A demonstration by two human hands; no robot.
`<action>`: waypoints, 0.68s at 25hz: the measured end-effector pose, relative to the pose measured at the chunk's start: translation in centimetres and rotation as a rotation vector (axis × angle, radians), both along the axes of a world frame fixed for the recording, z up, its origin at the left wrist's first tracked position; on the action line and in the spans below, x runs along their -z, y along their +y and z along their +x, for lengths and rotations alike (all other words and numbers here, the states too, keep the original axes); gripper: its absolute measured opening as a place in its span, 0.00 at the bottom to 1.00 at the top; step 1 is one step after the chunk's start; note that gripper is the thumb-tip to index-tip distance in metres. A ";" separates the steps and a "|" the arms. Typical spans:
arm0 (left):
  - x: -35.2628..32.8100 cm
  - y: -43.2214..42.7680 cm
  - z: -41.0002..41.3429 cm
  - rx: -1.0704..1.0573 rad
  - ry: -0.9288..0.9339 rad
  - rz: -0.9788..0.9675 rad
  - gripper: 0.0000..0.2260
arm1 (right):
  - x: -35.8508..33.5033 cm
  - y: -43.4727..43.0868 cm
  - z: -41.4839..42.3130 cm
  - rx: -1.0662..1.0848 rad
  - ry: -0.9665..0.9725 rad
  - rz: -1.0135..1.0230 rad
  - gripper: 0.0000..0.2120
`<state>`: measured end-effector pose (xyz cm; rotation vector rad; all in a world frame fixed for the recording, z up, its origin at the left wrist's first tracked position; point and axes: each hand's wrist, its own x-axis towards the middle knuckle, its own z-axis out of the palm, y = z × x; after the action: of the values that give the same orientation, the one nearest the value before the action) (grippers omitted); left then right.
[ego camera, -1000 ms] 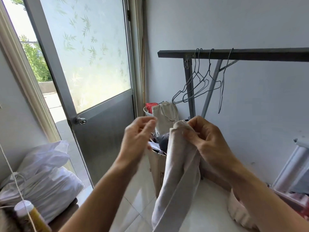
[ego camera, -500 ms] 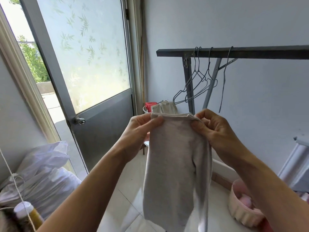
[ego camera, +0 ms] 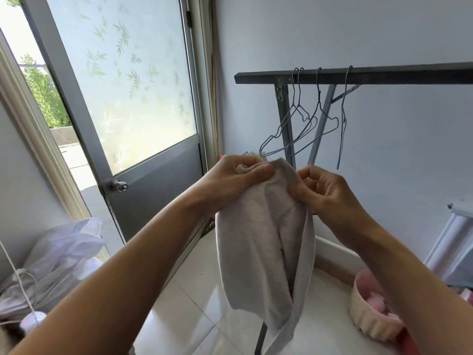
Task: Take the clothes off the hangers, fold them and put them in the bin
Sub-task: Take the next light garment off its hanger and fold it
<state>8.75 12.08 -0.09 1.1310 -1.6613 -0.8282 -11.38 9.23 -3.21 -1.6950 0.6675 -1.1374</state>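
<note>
The bottom end of the grey cloth [ego camera: 258, 252] runs off the lower edge of the view, so its full shape does not show. What kind of clothing it is cannot be told. Small white and red bits peek out behind the left hand [ego camera: 238, 180], too hidden to name. The pink tub [ego camera: 368, 316] on the floor at the lower right is partly covered by the right arm; something soft and pink lies inside it.

The cloth hangs in the air between both hands, in front of the person. The left hand has its fingers and thumb curled tight round the bunched top edge. The right hand [ego camera: 325, 193] pinches the other top corner with its thumb and curled fingers. The two hands are close together, and the rest of the cloth drops straight down below them, folded along its length.

Behind the hands, bare wire hangers [ego camera: 302, 124] hang from a dark rail [ego camera: 358, 75]. The cloth touches none of them. The tub sits below and to the right of the cloth, apart from it.
</note>
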 end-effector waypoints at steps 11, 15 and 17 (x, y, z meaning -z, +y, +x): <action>-5.4 0.4 2.0 0.017 -0.348 0.110 0.23 | 0.9 -1.3 -1.2 -0.066 -0.037 0.199 0.05; -6.0 0.9 1.8 0.004 -0.232 0.104 0.23 | 0.6 -0.9 -1.1 -0.114 0.028 0.135 0.06; -6.0 1.0 1.8 0.002 -0.206 0.093 0.25 | 0.9 -0.6 -0.9 -0.060 0.062 0.076 0.04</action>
<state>10.52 13.11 5.94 1.3159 -1.8072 -0.8200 -12.26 8.65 -4.11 -1.6809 0.6851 -1.0086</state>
